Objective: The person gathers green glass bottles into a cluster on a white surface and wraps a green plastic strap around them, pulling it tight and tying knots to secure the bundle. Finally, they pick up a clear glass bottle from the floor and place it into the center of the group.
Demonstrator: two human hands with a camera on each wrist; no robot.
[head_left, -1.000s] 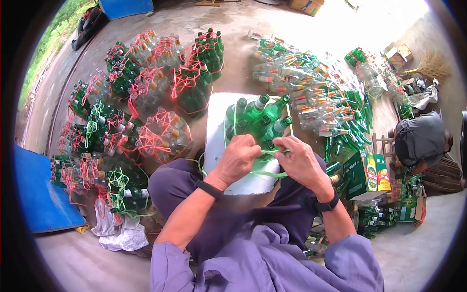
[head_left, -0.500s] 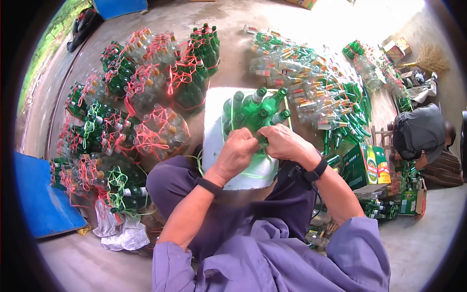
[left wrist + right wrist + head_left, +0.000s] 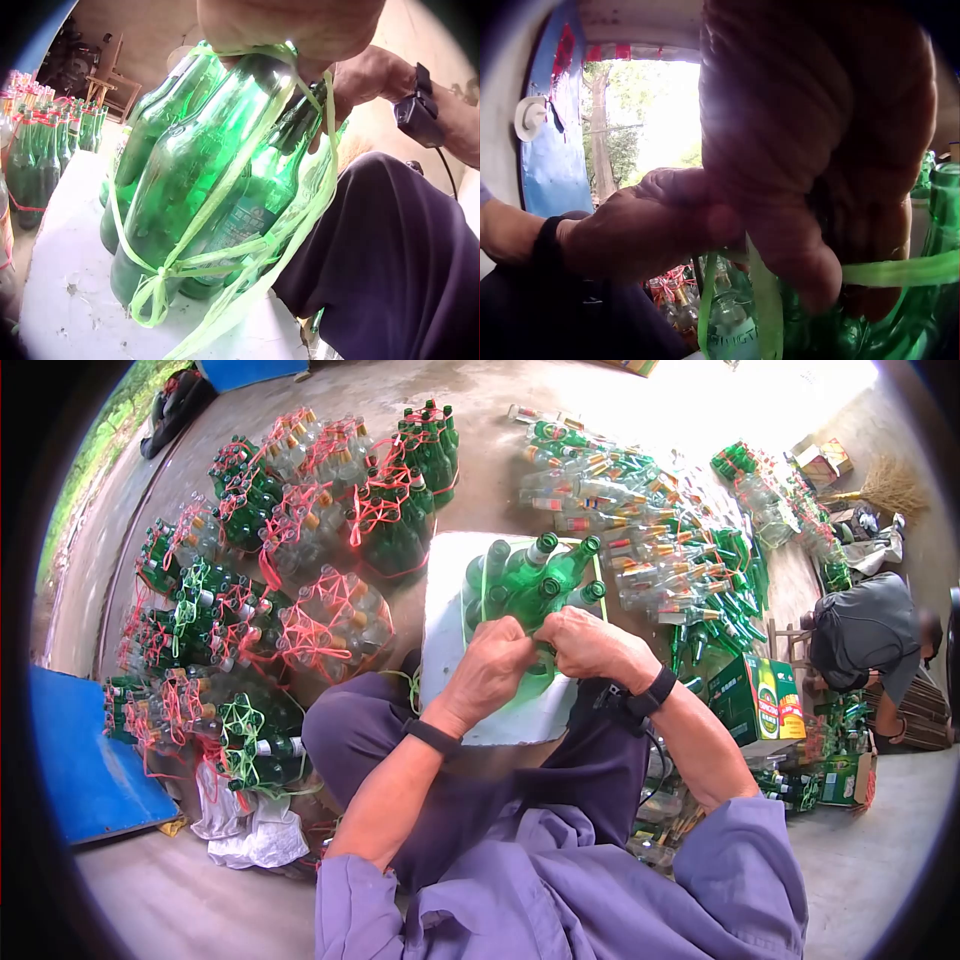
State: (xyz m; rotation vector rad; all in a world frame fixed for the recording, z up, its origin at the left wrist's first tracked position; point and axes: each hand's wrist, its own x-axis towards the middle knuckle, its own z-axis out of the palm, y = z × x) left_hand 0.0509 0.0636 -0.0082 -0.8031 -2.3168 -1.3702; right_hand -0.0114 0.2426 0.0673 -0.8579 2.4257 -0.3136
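Note:
Several green glass bottles (image 3: 520, 575) stand in a cluster on a white block (image 3: 450, 705) between the person's knees. Light-green plastic strapping (image 3: 217, 199) runs round and up over them, with a looped knot (image 3: 154, 292) low on the side in the left wrist view. My left hand (image 3: 490, 670) grips the strapping close over the near bottle necks, fingers curled. Right beside it, my right hand (image 3: 590, 645) pinches the strapping between thumb and fingers. In the right wrist view a taut strap (image 3: 904, 270) runs out from this hand. The hands partly hide the nearer necks.
Bottle bundles tied with red strapping (image 3: 335, 625) stand at the left. Loose bottles (image 3: 640, 530) lie in rows at the right. Nearer are a green beer carton (image 3: 745, 700) and another person (image 3: 865, 630) bending down. A blue panel (image 3: 90, 760) lies at the far left.
From apart, with strapping stretched between them, my hands have come together above the near necks. The right hand moved inward and the loose strap dropped from view between them. The other person's arm now reaches down.

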